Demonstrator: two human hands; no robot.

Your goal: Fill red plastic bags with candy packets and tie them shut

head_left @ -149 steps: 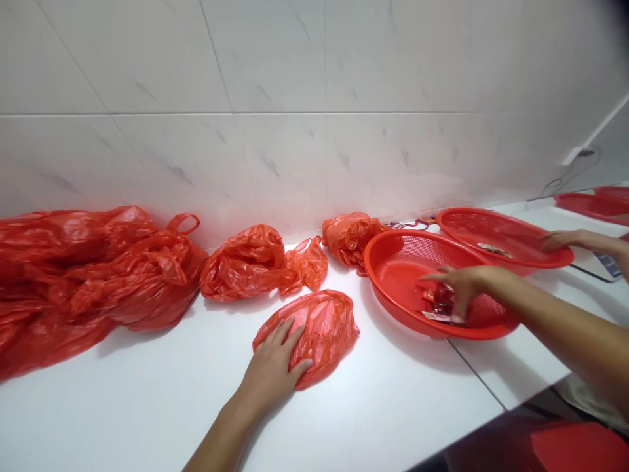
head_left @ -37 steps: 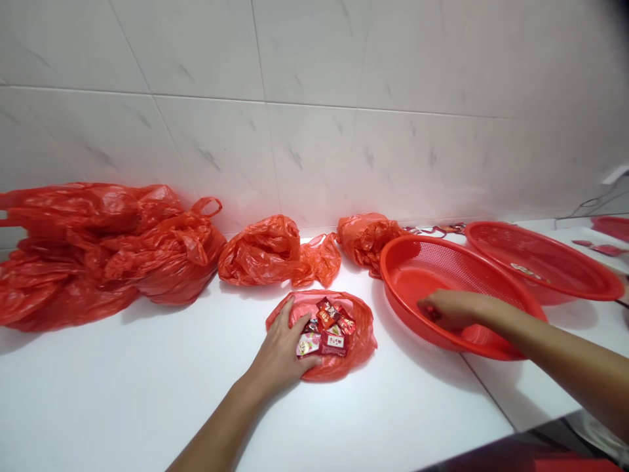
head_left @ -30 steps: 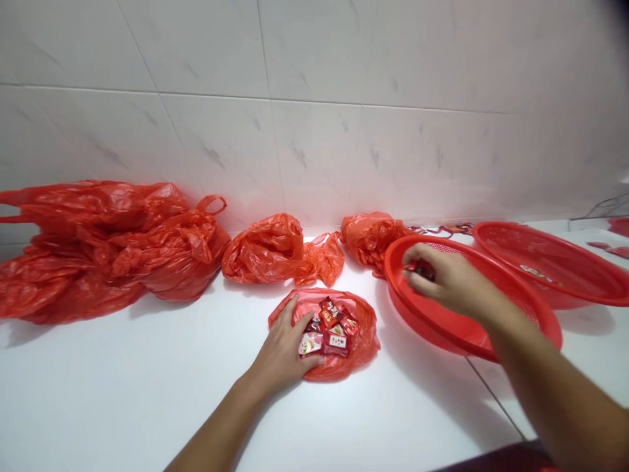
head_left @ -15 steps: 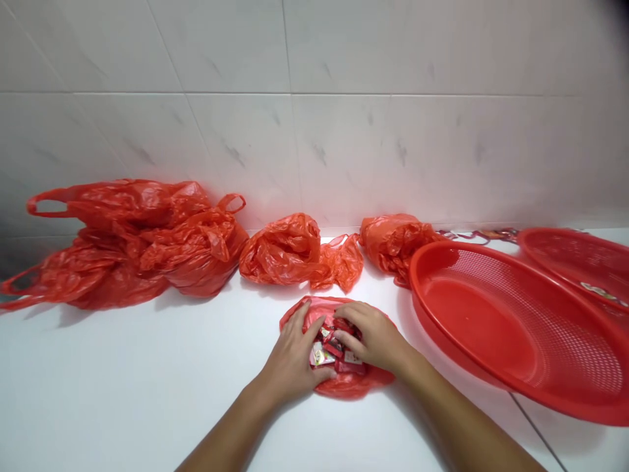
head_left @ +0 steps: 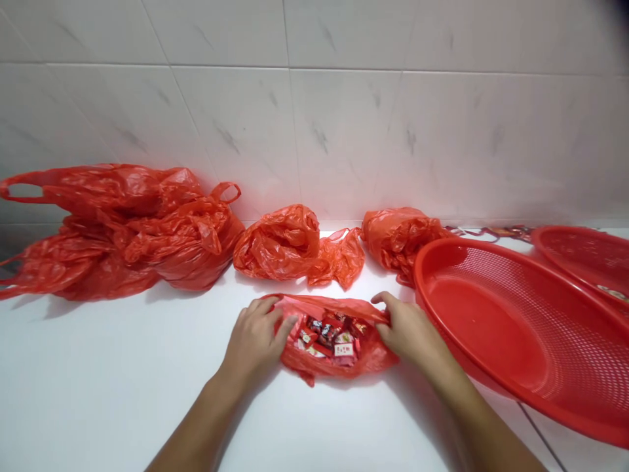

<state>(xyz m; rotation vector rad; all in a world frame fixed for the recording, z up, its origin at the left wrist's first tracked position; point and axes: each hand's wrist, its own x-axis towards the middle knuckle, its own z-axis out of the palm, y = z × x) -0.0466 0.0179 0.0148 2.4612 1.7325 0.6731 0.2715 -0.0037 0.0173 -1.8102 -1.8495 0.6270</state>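
Our left hand [head_left: 254,342] and right hand [head_left: 409,331] flank a red bag [head_left: 327,367] on the counter [head_left: 98,373]; fingers clamped on its limp rim, the best hold on film this soft; light, slippery sweets [head_left: 327,337] lie loose inside.

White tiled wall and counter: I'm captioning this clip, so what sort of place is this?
Probably a home kitchen: a marble-look tiled wall rises behind a white counter, which holds red plastic mesh baskets.
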